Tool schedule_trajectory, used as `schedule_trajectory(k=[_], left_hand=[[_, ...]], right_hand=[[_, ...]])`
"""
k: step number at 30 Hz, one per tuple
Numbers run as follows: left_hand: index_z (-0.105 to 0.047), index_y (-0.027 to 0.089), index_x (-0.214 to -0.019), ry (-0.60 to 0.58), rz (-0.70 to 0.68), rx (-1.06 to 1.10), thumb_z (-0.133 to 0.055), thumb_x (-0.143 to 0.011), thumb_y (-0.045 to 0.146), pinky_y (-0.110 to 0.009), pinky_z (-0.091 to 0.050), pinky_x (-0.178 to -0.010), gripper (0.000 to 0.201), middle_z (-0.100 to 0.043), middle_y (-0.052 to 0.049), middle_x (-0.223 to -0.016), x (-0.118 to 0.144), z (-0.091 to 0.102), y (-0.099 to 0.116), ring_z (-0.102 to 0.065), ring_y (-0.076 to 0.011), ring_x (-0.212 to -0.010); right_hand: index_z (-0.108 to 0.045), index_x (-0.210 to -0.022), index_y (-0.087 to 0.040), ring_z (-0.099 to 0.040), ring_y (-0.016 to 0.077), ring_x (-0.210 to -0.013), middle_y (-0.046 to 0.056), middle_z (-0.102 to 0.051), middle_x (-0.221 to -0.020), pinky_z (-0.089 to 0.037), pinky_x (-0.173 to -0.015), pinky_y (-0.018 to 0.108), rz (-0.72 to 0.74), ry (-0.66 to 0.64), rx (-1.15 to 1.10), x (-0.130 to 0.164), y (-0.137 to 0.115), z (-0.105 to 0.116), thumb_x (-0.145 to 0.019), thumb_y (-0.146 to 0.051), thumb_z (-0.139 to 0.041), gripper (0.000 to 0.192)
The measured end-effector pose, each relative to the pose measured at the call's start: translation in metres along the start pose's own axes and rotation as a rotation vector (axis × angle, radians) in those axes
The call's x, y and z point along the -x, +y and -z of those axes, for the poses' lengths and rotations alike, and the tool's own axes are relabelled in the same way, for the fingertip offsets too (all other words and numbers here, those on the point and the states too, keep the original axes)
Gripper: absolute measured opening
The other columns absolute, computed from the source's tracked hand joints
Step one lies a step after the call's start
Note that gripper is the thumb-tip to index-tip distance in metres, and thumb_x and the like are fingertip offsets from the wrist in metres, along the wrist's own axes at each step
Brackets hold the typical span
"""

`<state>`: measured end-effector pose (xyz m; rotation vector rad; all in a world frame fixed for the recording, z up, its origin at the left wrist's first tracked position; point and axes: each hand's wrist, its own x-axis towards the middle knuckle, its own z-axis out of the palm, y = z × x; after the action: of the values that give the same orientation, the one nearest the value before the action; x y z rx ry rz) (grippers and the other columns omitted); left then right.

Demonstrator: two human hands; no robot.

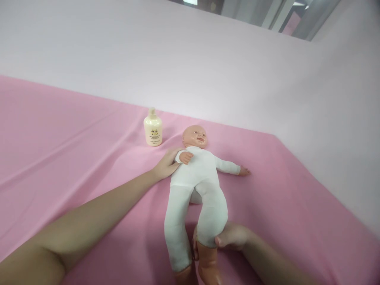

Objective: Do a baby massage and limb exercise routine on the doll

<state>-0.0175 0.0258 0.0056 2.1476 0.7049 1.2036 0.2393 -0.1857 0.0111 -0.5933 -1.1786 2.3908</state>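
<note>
A baby doll (194, 168) with a white cloth body and bare plastic head, hands and feet lies on its back on the pink cloth. Its head points away from me and one of its arms stretches out to the right. My left hand (168, 163) holds the doll's arm and side at the left, its fingertips hidden behind the sleeve. Lower down, my right hand (233, 236) is wrapped around the doll's right-side leg just above the foot, with the thumb in front and fingers showing between the legs.
A pale yellow pump bottle (153, 128) with a printed label stands upright beyond my left hand. Pink cloth (97, 134) covers the surface, with creases at the left. A white wall (118, 51) rises behind and along the right side.
</note>
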Motion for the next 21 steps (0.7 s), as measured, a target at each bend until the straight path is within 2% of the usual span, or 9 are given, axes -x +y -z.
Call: schedule_trajectory(k=[9,15,21], left_hand=[[-0.059,0.021,-0.137,0.006,0.015,-0.011,-0.058,-0.103,0.052,-0.051,-0.048,-0.109,0.046,-0.067,-0.013,-0.133,0.002,-0.001,-0.002,-0.061,-0.0312,-0.123],[-0.059,0.02,-0.136,-0.003,0.01,0.02,-0.058,-0.103,0.051,-0.049,-0.049,-0.107,0.045,-0.068,-0.013,-0.132,0.0,-0.001,0.001,-0.062,-0.0307,-0.121],[-0.061,0.021,-0.134,0.011,0.017,0.026,-0.059,-0.103,0.05,-0.049,-0.05,-0.106,0.043,-0.069,-0.013,-0.128,0.001,-0.001,0.002,-0.063,-0.0313,-0.119]], right_hand=[[-0.078,-0.094,-0.014,-0.075,0.0317,-0.1,0.015,-0.079,-0.101,-0.053,-0.102,0.045,0.041,-0.051,0.004,-0.004,-0.006,-0.009,-0.071,-0.063,-0.085,0.055],[-0.078,-0.108,-0.011,-0.073,0.0317,-0.102,0.015,-0.078,-0.102,-0.051,-0.103,0.047,0.019,-0.054,0.025,-0.003,-0.013,-0.011,-0.072,-0.062,-0.085,0.063],[-0.082,-0.108,-0.015,-0.075,0.0283,-0.103,0.013,-0.08,-0.104,-0.053,-0.1,0.037,0.028,-0.042,-0.012,-0.004,-0.014,-0.014,-0.072,-0.056,-0.087,0.055]])
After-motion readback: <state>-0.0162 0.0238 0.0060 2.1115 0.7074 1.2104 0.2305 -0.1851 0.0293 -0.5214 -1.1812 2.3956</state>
